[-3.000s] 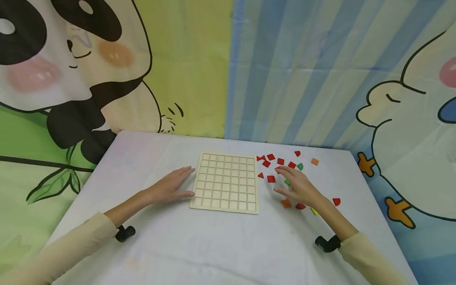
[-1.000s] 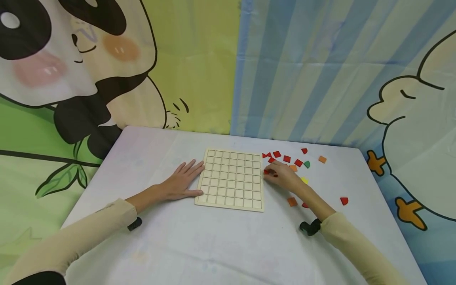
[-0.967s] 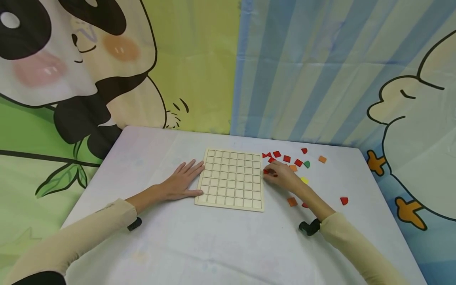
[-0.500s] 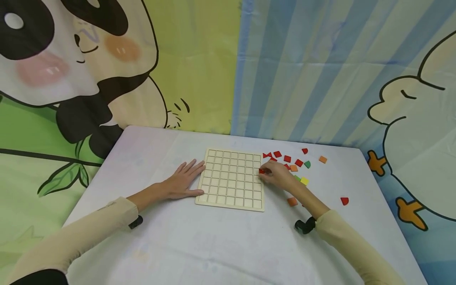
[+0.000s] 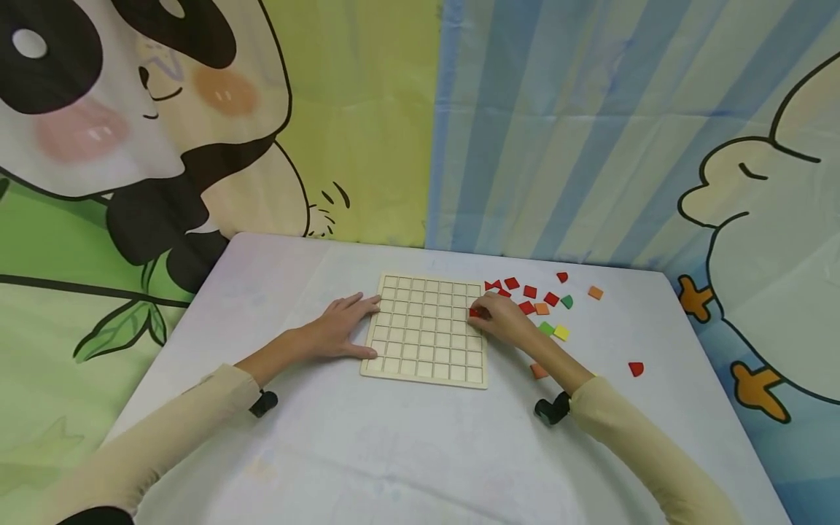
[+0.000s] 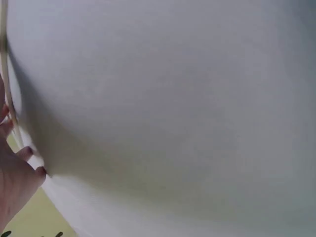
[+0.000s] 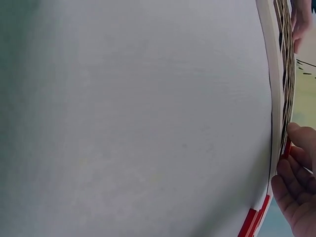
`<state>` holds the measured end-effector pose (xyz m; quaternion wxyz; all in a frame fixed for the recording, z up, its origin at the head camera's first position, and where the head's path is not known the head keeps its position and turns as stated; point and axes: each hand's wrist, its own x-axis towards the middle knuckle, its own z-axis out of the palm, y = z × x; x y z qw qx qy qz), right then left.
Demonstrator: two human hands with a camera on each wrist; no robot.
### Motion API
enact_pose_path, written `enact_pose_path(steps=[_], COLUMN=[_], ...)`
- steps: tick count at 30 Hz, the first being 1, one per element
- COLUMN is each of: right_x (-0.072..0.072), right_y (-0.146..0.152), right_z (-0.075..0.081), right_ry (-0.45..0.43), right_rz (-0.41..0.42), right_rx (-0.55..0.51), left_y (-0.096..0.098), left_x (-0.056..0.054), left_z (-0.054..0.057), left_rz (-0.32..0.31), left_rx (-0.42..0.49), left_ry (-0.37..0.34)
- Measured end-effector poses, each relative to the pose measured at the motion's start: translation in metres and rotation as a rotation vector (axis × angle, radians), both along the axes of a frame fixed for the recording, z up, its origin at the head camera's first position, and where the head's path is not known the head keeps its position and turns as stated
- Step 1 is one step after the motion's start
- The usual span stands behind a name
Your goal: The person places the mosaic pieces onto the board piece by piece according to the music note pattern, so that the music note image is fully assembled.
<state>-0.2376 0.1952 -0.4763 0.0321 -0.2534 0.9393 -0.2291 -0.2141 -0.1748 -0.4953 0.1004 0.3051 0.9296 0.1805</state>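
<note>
A square wooden board [image 5: 420, 328] with a grid of shallow cells lies flat on the table. My right hand [image 5: 505, 317] pinches a small red tile [image 5: 473, 313] between thumb and fingers, over the board's right-hand cells. In the right wrist view the same red tile [image 7: 286, 149] shows at the thumb tip, right by the board's edge; its full outline is hidden by the fingers. At the opposite side, my left hand [image 5: 335, 328] touches the board's left edge, thumb and fingers spread apart.
Loose pieces lie right of the board: several red ones [image 5: 529, 292], a green square [image 5: 547, 329], a yellow square [image 5: 561, 332] and orange squares [image 5: 595, 293]. One red rounded piece [image 5: 636, 369] sits farther right. A patterned cloth backdrop [image 5: 367, 131] stands behind the white table [image 5: 367, 452].
My right hand has come down among the loose pieces, picked up a red tile and carried it left over the board's right edge. My left hand has come to the board's left edge.
</note>
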Motion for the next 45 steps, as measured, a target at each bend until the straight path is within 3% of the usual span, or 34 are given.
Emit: enact_pose_path(steps=[5, 8, 14, 19, 34, 45], right_x=[0.000, 0.001, 0.002, 0.001, -0.002, -0.001], right_y=[-0.003, -0.003, -0.003, -0.004, -0.002, -0.002], right_z=[-0.002, -0.002, -0.004, -0.006, -0.001, 0.001], right_ry=[-0.018, -0.027, 0.015, 0.013, 0.072, 0.100], right_rz=[-0.010, -0.013, 0.007, 0.012, 0.065, 0.106], right_rx=[-0.005, -0.016, -0.050, -0.027, -0.035, 0.072], left_y=[0.000, 0.002, 0.007, 0.008, 0.007, 0.007], left_x=[0.001, 0.000, -0.004, -0.004, -0.004, -0.002], left_z=[0.004, 0.005, 0.010, 0.013, 0.012, 0.010], left_rz=[-0.023, -0.008, 0.042, 0.047, 0.041, 0.039], left_rx=[-0.097, -0.119, -0.102, -0.105, -0.090, -0.074], left_ry=[0.037, 0.023, -0.046, -0.071, -0.056, -0.060])
